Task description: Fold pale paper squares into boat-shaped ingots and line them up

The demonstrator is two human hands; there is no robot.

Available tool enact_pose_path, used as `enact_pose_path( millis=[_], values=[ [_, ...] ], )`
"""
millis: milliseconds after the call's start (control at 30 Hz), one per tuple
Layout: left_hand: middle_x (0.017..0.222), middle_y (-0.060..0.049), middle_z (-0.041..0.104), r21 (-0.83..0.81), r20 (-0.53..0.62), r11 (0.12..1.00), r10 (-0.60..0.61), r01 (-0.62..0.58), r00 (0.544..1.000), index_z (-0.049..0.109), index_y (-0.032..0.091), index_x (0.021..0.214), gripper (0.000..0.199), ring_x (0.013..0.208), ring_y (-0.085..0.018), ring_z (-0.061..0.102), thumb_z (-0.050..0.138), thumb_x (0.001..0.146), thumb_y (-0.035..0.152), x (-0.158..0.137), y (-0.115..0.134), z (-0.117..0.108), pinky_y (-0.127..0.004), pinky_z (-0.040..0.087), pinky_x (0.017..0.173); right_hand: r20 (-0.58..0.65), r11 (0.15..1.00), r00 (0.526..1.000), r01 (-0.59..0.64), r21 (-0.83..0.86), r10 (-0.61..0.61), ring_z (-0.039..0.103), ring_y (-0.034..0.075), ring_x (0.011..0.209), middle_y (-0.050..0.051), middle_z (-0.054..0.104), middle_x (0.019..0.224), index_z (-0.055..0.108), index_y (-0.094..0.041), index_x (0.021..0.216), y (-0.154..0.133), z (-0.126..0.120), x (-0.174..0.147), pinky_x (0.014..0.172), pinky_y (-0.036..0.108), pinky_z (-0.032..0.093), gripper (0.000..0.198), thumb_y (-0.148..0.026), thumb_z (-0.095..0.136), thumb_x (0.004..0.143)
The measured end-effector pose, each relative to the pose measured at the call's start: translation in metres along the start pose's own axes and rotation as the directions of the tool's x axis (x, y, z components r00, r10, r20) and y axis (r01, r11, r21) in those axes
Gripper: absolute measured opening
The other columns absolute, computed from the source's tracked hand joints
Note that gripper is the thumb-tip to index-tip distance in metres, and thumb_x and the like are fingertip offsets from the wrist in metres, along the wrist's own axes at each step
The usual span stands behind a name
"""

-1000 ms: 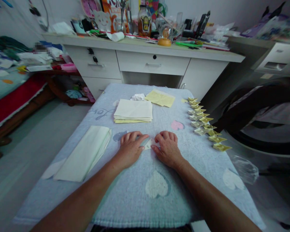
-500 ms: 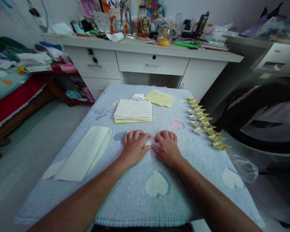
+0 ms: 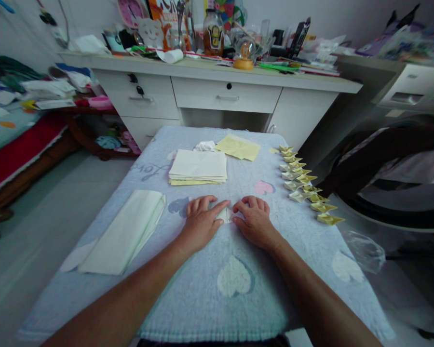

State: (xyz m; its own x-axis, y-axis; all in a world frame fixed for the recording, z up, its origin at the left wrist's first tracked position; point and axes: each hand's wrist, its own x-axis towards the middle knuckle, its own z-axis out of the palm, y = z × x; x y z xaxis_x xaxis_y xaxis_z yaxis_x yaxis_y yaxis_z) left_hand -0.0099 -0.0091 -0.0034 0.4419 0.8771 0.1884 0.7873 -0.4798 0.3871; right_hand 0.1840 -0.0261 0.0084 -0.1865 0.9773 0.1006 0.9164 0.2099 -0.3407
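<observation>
A small piece of folded white paper (image 3: pixel 224 215) lies flat on the cloth between my hands. My left hand (image 3: pixel 201 220) holds down its left part, thumb and index finger on the paper and the other fingers curled on the cloth. At the right edge, my right hand (image 3: pixel 253 221) has its thumb and index finger on the paper, partly hiding that end. Just beyond my hands sits a stack of white and yellow paper sheets (image 3: pixel 198 165). To the left of my left forearm lies a long folded pale sheet (image 3: pixel 125 233).
Several folded paper boats (image 3: pixel 321 207) line the table's right edge. A yellow sheet (image 3: pixel 238 147) and a crumpled white paper (image 3: pixel 205 145) lie at the back of the cloth-covered table (image 3: pixel 181 299). Beyond stands a cluttered desk (image 3: pixel 198 70); a washing machine (image 3: pixel 401 101) is at the right.
My right hand has shifted slightly right, away from my left hand, and more of the folded paper shows between them. My left index finger now stretches farther across the paper.
</observation>
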Motion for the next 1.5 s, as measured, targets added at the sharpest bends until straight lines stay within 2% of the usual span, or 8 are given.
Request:
enact_pose_path(
  millis=[133,300,567,767,1167,1367,1500],
  values=[
    [0.129,-0.004,0.046,-0.011,0.017,0.999,0.05,-0.05,0.999,0.055,0.042,0.128,0.049,0.118,-0.026,0.039,0.057,0.084,0.019,0.0,0.001,0.001,-0.046,0.029,0.1,0.012,0.999,0.999,-0.03,0.011,0.03,0.043,0.026,0.107,0.006,0.051,0.113,0.063,-0.03,0.105,0.005,-0.002,-0.001,0.095,0.045,0.029,0.022,-0.033,0.061,0.083],
    [0.127,-0.003,0.05,0.011,0.025,0.997,0.073,-0.073,0.997,0.061,0.044,0.12,0.041,0.116,-0.026,0.039,0.054,0.087,0.021,-0.001,-0.001,0.003,-0.047,0.029,0.098,0.027,0.998,0.997,-0.07,0.007,0.069,0.043,0.027,0.108,0.007,0.052,0.114,0.062,-0.029,0.105,0.013,-0.005,-0.001,0.095,0.045,0.03,0.023,-0.029,0.059,0.083],
    [0.127,-0.003,0.05,0.026,0.033,0.997,0.071,-0.072,0.997,0.061,0.044,0.121,0.041,0.116,-0.026,0.039,0.055,0.087,0.021,-0.001,0.0,0.002,-0.046,0.029,0.1,0.005,0.999,0.999,-0.052,-0.003,0.052,0.043,0.027,0.108,0.007,0.052,0.114,0.06,-0.028,0.105,0.015,-0.003,-0.003,0.096,0.046,0.028,0.02,-0.035,0.053,0.088],
    [0.127,-0.003,0.051,0.006,0.017,0.997,0.079,-0.079,0.997,0.062,0.042,0.121,0.042,0.117,-0.026,0.04,0.055,0.086,0.019,-0.002,-0.001,0.003,-0.047,0.03,0.1,-0.026,0.998,0.999,-0.028,-0.052,0.027,0.043,0.028,0.104,0.009,0.052,0.113,0.059,-0.025,0.105,0.012,-0.001,-0.004,0.094,0.045,0.029,0.029,-0.047,0.054,0.086],
    [0.136,0.001,0.053,0.04,0.043,0.99,0.135,-0.137,0.99,0.059,0.039,0.124,0.04,0.118,-0.026,0.041,0.05,0.09,0.02,-0.003,0.001,0.002,-0.048,0.031,0.101,-0.077,0.99,0.994,-0.082,-0.115,0.074,0.044,0.028,0.104,0.009,0.053,0.112,0.058,-0.023,0.103,0.001,0.001,-0.005,0.095,0.045,0.029,0.023,-0.04,0.053,0.088],
    [0.14,0.006,0.053,0.059,0.064,0.98,0.185,-0.189,0.981,0.055,0.037,0.128,0.04,0.121,-0.026,0.041,0.045,0.093,0.021,-0.002,-0.001,0.005,-0.048,0.031,0.102,-0.089,0.989,0.994,-0.075,-0.127,0.064,0.044,0.029,0.103,0.011,0.054,0.109,0.059,-0.021,0.101,-0.003,0.001,-0.006,0.096,0.049,0.028,0.041,-0.058,0.046,0.088],
    [0.141,0.005,0.052,0.087,0.074,0.973,0.209,-0.215,0.975,0.053,0.037,0.13,0.041,0.124,-0.026,0.041,0.044,0.094,0.022,-0.003,-0.004,0.004,-0.047,0.031,0.104,-0.086,0.988,0.994,-0.081,-0.13,0.07,0.044,0.029,0.105,0.011,0.055,0.111,0.058,-0.022,0.102,-0.003,0.001,-0.006,0.098,0.049,0.027,0.037,-0.055,0.051,0.087]
  ],
)
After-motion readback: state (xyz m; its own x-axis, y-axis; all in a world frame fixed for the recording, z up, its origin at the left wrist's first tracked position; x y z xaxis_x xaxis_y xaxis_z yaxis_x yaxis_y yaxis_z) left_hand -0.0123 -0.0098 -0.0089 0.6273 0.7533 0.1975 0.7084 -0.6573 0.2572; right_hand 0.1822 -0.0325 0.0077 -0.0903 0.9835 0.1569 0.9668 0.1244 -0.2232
